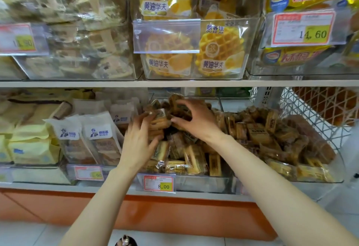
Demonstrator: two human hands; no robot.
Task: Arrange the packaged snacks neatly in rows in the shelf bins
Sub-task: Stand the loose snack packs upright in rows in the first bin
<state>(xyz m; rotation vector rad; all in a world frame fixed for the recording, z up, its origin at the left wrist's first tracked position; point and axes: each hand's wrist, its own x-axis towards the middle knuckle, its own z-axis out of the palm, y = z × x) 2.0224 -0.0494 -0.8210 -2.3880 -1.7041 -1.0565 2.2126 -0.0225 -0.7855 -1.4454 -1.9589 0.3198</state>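
Both hands, the left hand (138, 138) and right hand (194, 118), clutch brown snack packets (161, 121) apparently; the bin (204, 182) at the lower shelf's front edge remains mostly jumbled.

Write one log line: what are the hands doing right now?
stage: arranging | left hand: on brown snack packs | right hand: gripping same packs | place: lower clear bin | rows: unfinished
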